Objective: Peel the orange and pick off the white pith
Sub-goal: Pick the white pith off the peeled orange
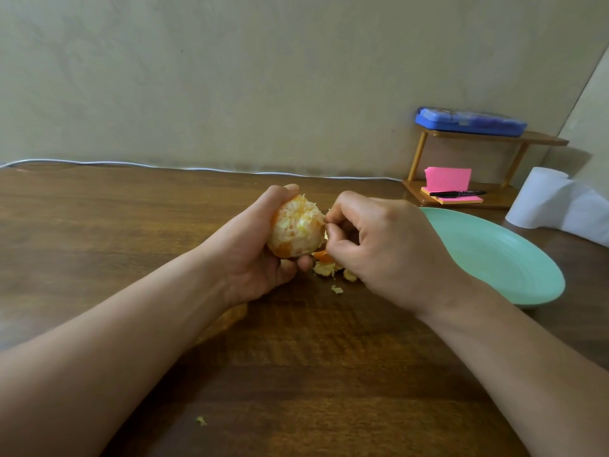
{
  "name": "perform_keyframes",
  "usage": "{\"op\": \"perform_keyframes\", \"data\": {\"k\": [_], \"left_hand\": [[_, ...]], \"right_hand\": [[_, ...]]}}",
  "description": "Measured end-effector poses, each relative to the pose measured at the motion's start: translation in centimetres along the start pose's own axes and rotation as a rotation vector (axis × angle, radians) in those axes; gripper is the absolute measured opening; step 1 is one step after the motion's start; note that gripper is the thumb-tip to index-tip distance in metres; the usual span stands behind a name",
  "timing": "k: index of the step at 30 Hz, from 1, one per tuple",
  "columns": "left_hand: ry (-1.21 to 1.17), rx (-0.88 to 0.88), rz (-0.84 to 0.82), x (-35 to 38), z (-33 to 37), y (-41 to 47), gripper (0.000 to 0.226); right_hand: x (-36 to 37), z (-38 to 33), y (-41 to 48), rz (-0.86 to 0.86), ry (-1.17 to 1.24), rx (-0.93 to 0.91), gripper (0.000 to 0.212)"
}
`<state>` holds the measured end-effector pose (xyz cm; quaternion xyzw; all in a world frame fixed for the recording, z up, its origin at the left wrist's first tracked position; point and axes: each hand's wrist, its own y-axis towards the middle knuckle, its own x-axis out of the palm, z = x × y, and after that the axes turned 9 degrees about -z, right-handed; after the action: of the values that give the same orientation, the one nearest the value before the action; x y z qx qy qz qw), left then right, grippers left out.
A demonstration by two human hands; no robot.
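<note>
A mostly peeled orange (296,225), covered in ragged white pith with small bits of orange rind left, sits in my left hand (253,255), whose fingers and thumb curl round it just above the table. My right hand (379,249) is at the orange's right side, its thumb and forefinger pinched together on a shred of pith at the fruit's surface. Torn peel and pith scraps (329,268) lie on the table under my hands. A larger piece of peel (227,321) shows partly from under my left forearm.
A mint-green plate (501,258) lies to the right on the wooden table (99,225). Behind it stand a small wooden shelf (461,192) with pink notes, a pen and a blue box, and a paper roll (540,199). A pith crumb (201,421) lies near the front.
</note>
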<state>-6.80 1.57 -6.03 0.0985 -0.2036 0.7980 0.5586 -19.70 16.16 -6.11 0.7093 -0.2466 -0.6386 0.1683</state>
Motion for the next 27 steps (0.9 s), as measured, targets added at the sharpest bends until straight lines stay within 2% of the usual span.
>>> {"op": "perform_keyframes", "data": {"k": [7, 19, 27], "left_hand": [[0.012, 0.007, 0.01, 0.2, 0.0, -0.1, 0.045], [0.116, 0.066, 0.033, 0.4, -0.4, 0.3, 0.048], [0.11, 0.077, 0.037, 0.4, -0.4, 0.1, 0.041]], "right_hand": [[-0.6, 0.4, -0.2, -0.053, 0.076, 0.03, 0.01], [0.1, -0.6, 0.0, 0.041, -0.149, -0.009, 0.008], [0.0, 0.3, -0.2, 0.015, 0.112, 0.046, 0.008]]}}
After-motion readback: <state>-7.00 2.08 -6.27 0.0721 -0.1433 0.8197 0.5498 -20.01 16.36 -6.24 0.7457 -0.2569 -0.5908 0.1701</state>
